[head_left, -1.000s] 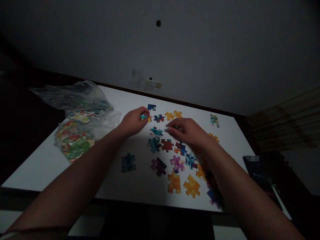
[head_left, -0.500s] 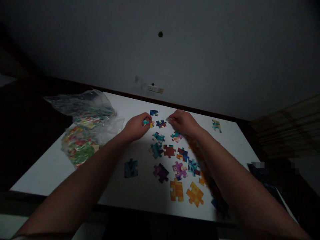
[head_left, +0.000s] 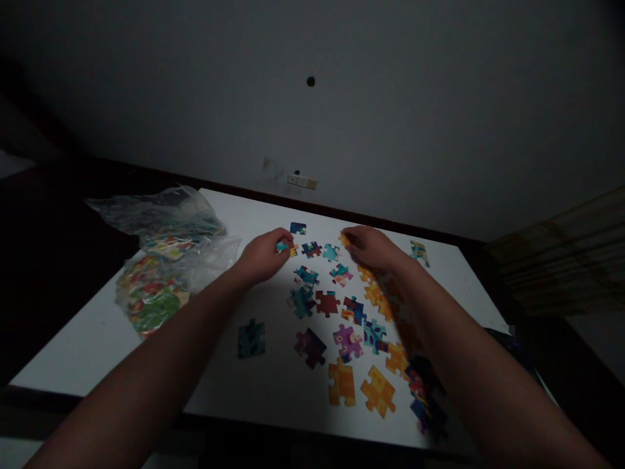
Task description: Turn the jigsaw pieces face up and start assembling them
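A teal piece [head_left: 282,247] is pinched between thumb and fingers of the left hand [head_left: 263,253], lifted just off the table [head_left: 97,326], so its tabs can be seen. The right hand [head_left: 374,248] is laid over orange pieces [head_left: 367,273] near the far edge, fingers curled onto a yellow piece [head_left: 344,239]; whether it is gripped cannot be told. Loose pieces [head_left: 326,303] are spread face up between the arms, apart, so each can be read. A plastic bag [head_left: 166,254] of pieces is left at the left side.

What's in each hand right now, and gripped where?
Left hand pinches a teal puzzle piece by its edge. Right hand touches an orange piece; grip unclear.
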`<state>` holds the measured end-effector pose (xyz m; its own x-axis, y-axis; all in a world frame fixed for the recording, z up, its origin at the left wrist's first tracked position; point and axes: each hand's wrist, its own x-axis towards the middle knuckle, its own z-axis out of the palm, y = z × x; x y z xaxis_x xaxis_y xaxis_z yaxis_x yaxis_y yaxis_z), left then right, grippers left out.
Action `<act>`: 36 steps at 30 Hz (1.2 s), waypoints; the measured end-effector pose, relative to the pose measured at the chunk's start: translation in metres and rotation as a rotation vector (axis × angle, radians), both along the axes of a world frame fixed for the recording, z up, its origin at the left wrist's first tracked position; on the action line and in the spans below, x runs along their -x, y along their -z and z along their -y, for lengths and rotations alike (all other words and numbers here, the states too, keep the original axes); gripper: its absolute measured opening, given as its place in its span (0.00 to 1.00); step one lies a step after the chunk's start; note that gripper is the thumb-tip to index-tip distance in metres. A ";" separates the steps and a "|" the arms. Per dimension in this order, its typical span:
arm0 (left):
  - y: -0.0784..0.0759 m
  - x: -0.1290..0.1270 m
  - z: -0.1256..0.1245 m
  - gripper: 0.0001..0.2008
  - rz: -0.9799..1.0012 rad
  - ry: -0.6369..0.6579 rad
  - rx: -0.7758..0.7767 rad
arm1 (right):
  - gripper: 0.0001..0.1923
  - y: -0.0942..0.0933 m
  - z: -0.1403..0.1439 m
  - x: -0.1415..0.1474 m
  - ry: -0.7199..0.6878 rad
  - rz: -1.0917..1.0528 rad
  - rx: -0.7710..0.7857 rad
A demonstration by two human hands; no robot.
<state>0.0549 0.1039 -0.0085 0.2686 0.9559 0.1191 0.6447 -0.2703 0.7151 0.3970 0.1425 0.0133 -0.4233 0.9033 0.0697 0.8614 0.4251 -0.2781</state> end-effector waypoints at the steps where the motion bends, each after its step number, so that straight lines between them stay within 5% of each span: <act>1: 0.000 0.000 0.000 0.14 0.000 0.002 0.005 | 0.22 0.001 -0.002 -0.001 0.009 0.006 -0.002; 8: -0.001 0.001 0.000 0.14 -0.022 -0.020 0.016 | 0.17 0.001 -0.003 -0.001 0.089 -0.014 -0.058; 19: 0.003 0.001 -0.001 0.13 -0.023 -0.036 -0.004 | 0.16 -0.012 0.045 -0.017 -0.016 0.012 0.043; 36: 0.002 0.004 -0.004 0.14 0.008 -0.007 -0.020 | 0.07 -0.012 0.086 -0.012 0.075 0.061 0.122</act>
